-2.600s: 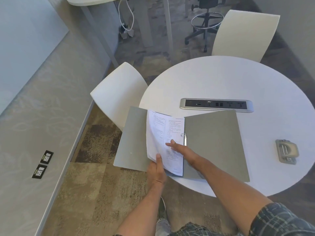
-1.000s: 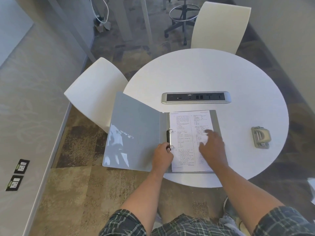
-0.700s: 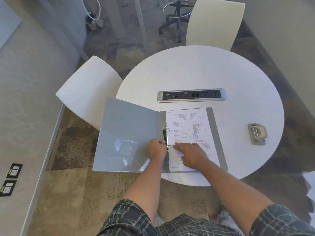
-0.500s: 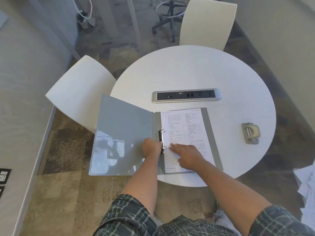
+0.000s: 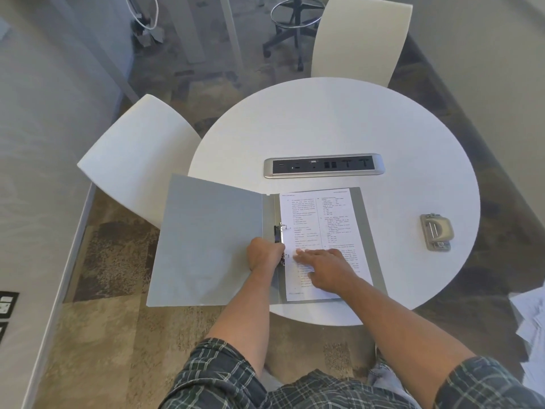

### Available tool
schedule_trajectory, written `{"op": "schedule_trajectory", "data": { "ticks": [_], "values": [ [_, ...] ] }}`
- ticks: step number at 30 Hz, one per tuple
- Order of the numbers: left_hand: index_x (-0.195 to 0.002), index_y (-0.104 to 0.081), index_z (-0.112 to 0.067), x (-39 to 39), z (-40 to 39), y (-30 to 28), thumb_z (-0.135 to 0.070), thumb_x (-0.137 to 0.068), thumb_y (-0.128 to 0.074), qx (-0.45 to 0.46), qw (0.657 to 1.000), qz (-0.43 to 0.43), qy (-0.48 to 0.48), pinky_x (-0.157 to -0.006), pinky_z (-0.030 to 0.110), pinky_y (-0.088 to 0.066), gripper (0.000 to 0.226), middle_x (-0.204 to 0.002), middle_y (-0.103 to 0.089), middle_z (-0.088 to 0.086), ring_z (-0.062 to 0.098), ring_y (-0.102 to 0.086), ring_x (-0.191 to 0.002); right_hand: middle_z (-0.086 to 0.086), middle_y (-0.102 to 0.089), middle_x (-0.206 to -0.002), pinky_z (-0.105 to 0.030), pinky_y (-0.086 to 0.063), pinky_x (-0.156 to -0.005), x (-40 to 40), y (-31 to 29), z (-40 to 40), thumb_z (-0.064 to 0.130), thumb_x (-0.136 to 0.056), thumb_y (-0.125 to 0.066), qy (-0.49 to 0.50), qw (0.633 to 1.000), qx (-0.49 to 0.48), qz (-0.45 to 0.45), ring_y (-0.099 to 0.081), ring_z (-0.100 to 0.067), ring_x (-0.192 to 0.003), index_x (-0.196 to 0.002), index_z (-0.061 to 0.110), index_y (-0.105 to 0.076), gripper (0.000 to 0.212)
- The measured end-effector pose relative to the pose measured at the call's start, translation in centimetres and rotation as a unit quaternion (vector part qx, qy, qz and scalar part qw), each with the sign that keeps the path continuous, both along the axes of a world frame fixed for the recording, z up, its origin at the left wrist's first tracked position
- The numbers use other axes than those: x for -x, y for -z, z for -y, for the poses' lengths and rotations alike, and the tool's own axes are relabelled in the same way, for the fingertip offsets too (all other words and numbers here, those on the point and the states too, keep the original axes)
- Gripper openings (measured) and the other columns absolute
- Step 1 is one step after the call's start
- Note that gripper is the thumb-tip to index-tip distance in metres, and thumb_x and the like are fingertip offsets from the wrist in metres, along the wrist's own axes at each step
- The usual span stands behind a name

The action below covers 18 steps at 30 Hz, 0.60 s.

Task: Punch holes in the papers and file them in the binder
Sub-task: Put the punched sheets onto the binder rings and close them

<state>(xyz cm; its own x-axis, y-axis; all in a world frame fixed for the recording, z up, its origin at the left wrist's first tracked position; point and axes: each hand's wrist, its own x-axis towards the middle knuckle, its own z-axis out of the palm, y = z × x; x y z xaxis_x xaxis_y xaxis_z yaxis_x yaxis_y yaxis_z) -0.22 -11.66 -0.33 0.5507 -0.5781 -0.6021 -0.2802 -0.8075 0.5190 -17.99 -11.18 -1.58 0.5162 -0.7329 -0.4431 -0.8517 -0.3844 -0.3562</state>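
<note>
The left hand (image 5: 263, 255) hides the binder's lower ring (image 5: 283, 256).

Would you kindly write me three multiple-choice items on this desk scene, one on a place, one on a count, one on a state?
1. Where is the hole punch?
A. right of the binder
B. on the binder's left cover
C. on a chair

2. How many white chairs stand at the table?
A. one
B. two
C. four

3. How is the binder?
A. shut
B. standing upright
C. lying open

Answers: 1 A, it sits apart near the table's right edge. 2 B, one at left, one behind. 3 C, the papers lie exposed under the right hand, the left hand at the rings.
</note>
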Motion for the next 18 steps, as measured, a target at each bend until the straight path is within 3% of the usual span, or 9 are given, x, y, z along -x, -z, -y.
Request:
{"op": "schedule_trajectory", "data": {
  "ticks": [2,4,9,13,18],
  "values": [
    [-0.062,-0.057,-0.013,0.2,-0.3,-0.1,-0.012,-0.067,-0.066,0.041,0.999,-0.007,0.001,-0.051,0.025,-0.044,0.01,-0.06,-0.059,0.002,0.023,-0.056,-0.055,0.016,-0.036,-0.162,-0.039,-0.019,-0.12,-0.2,0.1,0.0,0.015,-0.098,-0.051,0.01,1.0,-0.003,0.002,-0.034,-0.014,-0.148,-0.153,0.043,-0.04,0.063],
    [-0.061,-0.054,-0.016,0.5,-0.7,-0.2,-0.01,-0.065,-0.063,0.079,0.997,-0.01,0.016,-0.051,0.027,-0.047,0.011,-0.059,-0.057,-0.001,0.019,-0.053,-0.053,0.014,-0.037,-0.162,-0.04,-0.018,-0.12,-0.3,0.0,-0.1,0.016,-0.099,-0.051,0.019,1.0,-0.004,0.0,-0.035,-0.016,-0.148,-0.152,0.043,-0.041,0.061],
    [-0.091,-0.074,-0.014,0.8,-1.4,0.2,-0.015,-0.084,-0.072,0.124,0.988,-0.051,0.075,-0.06,0.018,-0.049,0.007,-0.085,-0.074,-0.003,0.013,-0.068,-0.076,0.005,-0.044,-0.159,-0.044,-0.023,-0.117,-0.7,-1.0,-0.1,0.027,-0.104,-0.048,0.026,0.999,0.004,-0.027,-0.043,-0.023,-0.142,-0.156,0.039,-0.034,0.055],
    [-0.105,-0.078,-0.02,1.0,-2.0,0.6,-0.016,-0.094,-0.067,0.124,0.984,-0.044,0.118,-0.068,0.017,-0.05,0.016,-0.093,-0.075,-0.005,0.009,-0.068,-0.082,0.001,-0.07,-0.129,-0.043,-0.036,-0.106,-2.0,-1.0,0.0,0.045,-0.105,-0.044,0.009,0.998,0.06,-0.032,-0.064,-0.023,-0.115,-0.158,0.043,-0.02,0.059],
    [-0.083,-0.071,-0.023,1.3,-3.1,1.2,-0.025,-0.091,-0.067,0.127,0.989,0.02,0.075,-0.062,0.027,-0.054,0.009,-0.087,-0.071,-0.004,0.014,-0.068,-0.078,0.004,-0.062,-0.138,-0.045,-0.04,-0.1,-3.2,-0.3,0.6,0.059,-0.099,-0.048,-0.024,0.992,0.107,-0.062,-0.062,-0.023,-0.119,-0.153,0.04,-0.035,0.058]
  ]
}}
